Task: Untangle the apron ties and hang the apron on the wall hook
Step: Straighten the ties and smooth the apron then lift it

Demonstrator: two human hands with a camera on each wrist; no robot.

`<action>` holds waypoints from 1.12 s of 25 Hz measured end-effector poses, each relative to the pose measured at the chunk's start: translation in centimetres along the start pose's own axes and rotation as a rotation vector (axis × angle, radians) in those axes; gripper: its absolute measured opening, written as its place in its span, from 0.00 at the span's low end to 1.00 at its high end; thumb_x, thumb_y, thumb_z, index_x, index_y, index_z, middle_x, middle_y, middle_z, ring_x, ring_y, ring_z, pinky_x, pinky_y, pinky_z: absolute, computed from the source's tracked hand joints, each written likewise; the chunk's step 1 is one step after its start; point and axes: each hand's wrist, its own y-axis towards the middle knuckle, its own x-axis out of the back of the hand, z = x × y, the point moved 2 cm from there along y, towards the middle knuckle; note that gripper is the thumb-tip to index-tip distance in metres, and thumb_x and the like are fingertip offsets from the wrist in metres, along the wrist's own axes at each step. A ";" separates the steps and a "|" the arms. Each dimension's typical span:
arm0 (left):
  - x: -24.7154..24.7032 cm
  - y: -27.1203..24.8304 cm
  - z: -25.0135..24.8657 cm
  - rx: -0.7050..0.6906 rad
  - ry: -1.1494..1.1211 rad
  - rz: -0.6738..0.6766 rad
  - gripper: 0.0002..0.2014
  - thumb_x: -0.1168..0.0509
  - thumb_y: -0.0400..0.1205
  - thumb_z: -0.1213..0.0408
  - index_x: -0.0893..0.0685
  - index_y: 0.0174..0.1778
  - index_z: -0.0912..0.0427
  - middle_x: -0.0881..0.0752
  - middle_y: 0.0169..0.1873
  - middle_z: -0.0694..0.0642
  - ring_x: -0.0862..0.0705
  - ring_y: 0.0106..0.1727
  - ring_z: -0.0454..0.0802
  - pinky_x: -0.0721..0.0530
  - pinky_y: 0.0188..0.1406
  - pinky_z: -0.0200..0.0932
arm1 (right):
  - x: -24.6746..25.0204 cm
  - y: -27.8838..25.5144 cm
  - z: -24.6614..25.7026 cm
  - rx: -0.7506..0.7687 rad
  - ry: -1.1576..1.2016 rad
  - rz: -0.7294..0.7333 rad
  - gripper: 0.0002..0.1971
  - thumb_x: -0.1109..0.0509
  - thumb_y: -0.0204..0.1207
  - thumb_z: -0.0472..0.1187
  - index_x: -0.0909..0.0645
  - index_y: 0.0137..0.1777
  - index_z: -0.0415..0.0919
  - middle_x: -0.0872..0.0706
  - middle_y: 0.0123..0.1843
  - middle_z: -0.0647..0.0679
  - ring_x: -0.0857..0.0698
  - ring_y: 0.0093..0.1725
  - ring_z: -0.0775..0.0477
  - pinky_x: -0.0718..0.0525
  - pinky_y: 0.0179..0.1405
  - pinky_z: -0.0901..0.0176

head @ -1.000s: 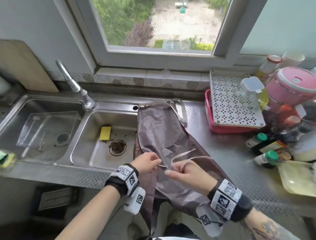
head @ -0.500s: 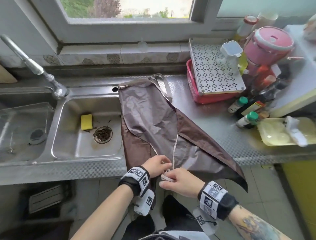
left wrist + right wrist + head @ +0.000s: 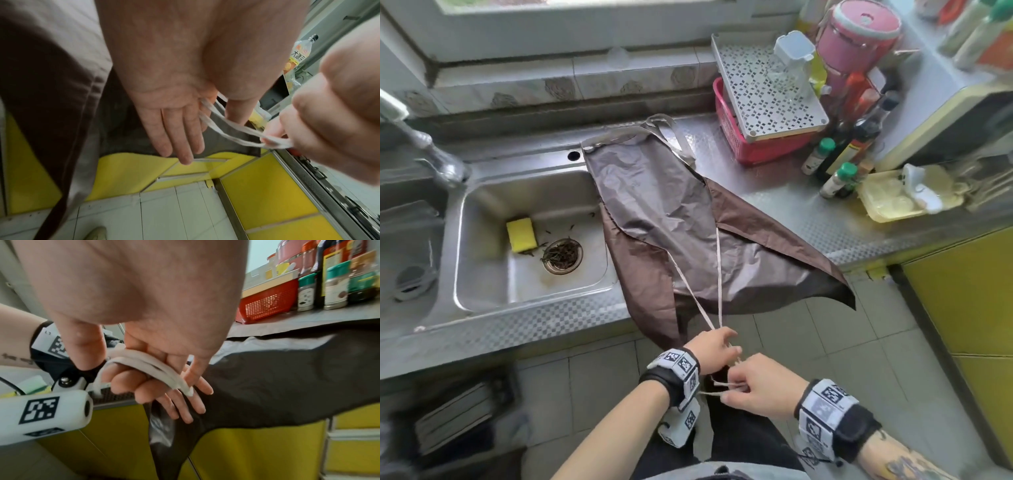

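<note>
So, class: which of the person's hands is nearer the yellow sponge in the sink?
Left. The left hand is below and right of the yellow sponge; the right hand is farther right and lower.

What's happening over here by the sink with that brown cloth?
A person is working on the pale ties of a brown apron spread over the steel counter beside the sink, its lower part hanging off the front edge. Both hands hold the ties below the counter edge: the left hand where the two ties meet, the right hand pinching the strands. The apron is not hung yet.
</note>
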 end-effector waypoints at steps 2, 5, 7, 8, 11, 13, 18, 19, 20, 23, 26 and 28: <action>-2.1 -0.1 0.3 -0.014 -0.006 0.054 0.27 0.42 0.79 0.46 0.30 0.75 0.51 0.15 0.64 0.56 0.19 0.67 0.54 0.25 0.69 0.46 | -2.1 -0.9 -1.2 -0.090 -0.015 0.053 0.22 0.40 0.71 0.65 0.19 0.37 0.46 0.16 0.32 0.52 0.16 0.40 0.45 0.21 0.39 0.55; -4.0 -0.8 0.3 -0.052 0.024 0.147 0.29 0.44 0.82 0.47 0.36 0.78 0.51 0.17 0.68 0.57 0.21 0.70 0.57 0.27 0.71 0.46 | -3.6 -1.8 -2.3 -0.193 -0.136 0.172 0.26 0.43 0.74 0.66 0.15 0.54 0.47 0.10 0.52 0.44 0.15 0.56 0.41 0.22 0.53 0.53; -4.4 -1.4 0.2 -0.068 0.043 0.166 0.27 0.44 0.82 0.50 0.37 0.79 0.49 0.16 0.67 0.57 0.20 0.69 0.58 0.26 0.69 0.46 | -3.5 -1.8 -2.4 -0.221 -0.211 0.231 0.27 0.43 0.76 0.64 0.17 0.61 0.45 0.11 0.58 0.41 0.17 0.60 0.38 0.24 0.56 0.52; -4.2 -1.5 0.3 -0.066 0.040 0.152 0.26 0.44 0.82 0.51 0.36 0.78 0.48 0.14 0.65 0.58 0.18 0.67 0.58 0.24 0.68 0.46 | -3.1 -1.7 -2.2 -0.229 -0.218 0.239 0.27 0.43 0.77 0.63 0.18 0.63 0.45 0.12 0.60 0.41 0.17 0.61 0.38 0.23 0.58 0.51; -2.7 -1.7 1.2 -0.019 0.020 0.036 0.21 0.44 0.80 0.51 0.25 0.69 0.50 0.10 0.54 0.58 0.14 0.59 0.57 0.19 0.64 0.51 | -1.6 -0.5 -1.4 -0.248 -0.170 0.186 0.24 0.41 0.76 0.61 0.20 0.63 0.46 0.12 0.60 0.44 0.15 0.59 0.41 0.17 0.59 0.48; -0.9 -1.7 1.8 0.002 0.007 -0.049 0.17 0.44 0.78 0.52 0.19 0.60 0.50 0.09 0.51 0.57 0.14 0.58 0.55 0.19 0.63 0.51 | -0.5 0.5 -1.0 -0.259 -0.154 0.141 0.23 0.40 0.76 0.61 0.19 0.62 0.47 0.12 0.59 0.44 0.14 0.58 0.42 0.16 0.59 0.47; 6.4 -2.4 1.4 -0.004 -0.100 -0.318 0.12 0.43 0.76 0.54 0.15 0.49 0.48 0.09 0.47 0.54 0.14 0.54 0.54 0.17 0.58 0.51 | 4.8 4.5 1.0 -0.201 -0.220 -0.105 0.17 0.38 0.78 0.55 0.18 0.56 0.45 0.12 0.57 0.45 0.15 0.58 0.41 0.18 0.57 0.49; 8.2 -2.5 1.3 -0.004 -0.134 -0.391 0.12 0.42 0.76 0.55 0.15 0.49 0.48 0.09 0.48 0.54 0.14 0.54 0.54 0.18 0.59 0.50 | 6.4 5.7 1.5 -0.181 -0.206 -0.189 0.15 0.37 0.78 0.53 0.19 0.56 0.44 0.13 0.57 0.44 0.15 0.58 0.41 0.18 0.56 0.48; 10.2 -2.6 1.2 -0.002 -0.172 -0.468 0.11 0.41 0.77 0.57 0.15 0.49 0.50 0.09 0.49 0.53 0.14 0.55 0.54 0.19 0.59 0.48 | 7.9 6.8 2.0 -0.164 -0.165 -0.272 0.15 0.36 0.78 0.52 0.20 0.58 0.44 0.14 0.59 0.44 0.16 0.59 0.41 0.18 0.57 0.48; 17.4 -2.5 1.4 0.046 -0.316 -0.717 0.12 0.38 0.77 0.63 0.16 0.54 0.55 0.12 0.55 0.55 0.15 0.56 0.53 0.23 0.59 0.40 | 13.8 11.8 3.4 -0.086 -0.028 -0.480 0.23 0.33 0.78 0.48 0.28 0.72 0.41 0.21 0.68 0.41 0.19 0.67 0.40 0.22 0.66 0.45; 22.8 -2.3 2.6 0.143 -0.398 -0.885 0.16 0.36 0.76 0.67 0.19 0.61 0.59 0.22 0.62 0.61 0.18 0.59 0.57 0.27 0.63 0.39 | 18.5 16.9 4.7 -0.048 0.025 -0.529 0.31 0.32 0.77 0.45 0.36 0.78 0.38 0.28 0.74 0.37 0.25 0.72 0.38 0.27 0.71 0.48; 25.2 -1.8 3.7 0.222 -0.429 -0.936 0.19 0.36 0.76 0.67 0.22 0.64 0.59 0.27 0.66 0.63 0.21 0.62 0.59 0.30 0.68 0.42 | 21.0 20.2 5.4 -0.058 0.066 -0.516 0.34 0.31 0.76 0.44 0.39 0.79 0.37 0.31 0.76 0.36 0.26 0.73 0.38 0.30 0.73 0.49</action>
